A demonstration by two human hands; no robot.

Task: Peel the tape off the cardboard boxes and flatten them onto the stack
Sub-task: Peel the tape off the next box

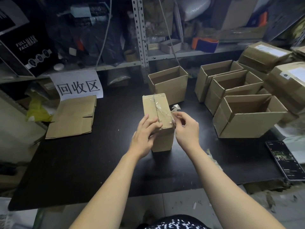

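Note:
A small closed cardboard box stands on the black table in the middle. Clear tape runs along its top seam, and a crumpled end of it sticks up off the right edge. My left hand lies on the box's near left corner, fingers straight on the top, thumb on the front face. My right hand pinches the loose tape at the box's right edge. A stack of flattened cardboard lies at the left, below a white paper sign.
Several open boxes stand at the back and right, with sealed boxes stacked behind them. A phone lies at the table's right edge, tape scraps near it. Cluttered metal shelves rise behind the table.

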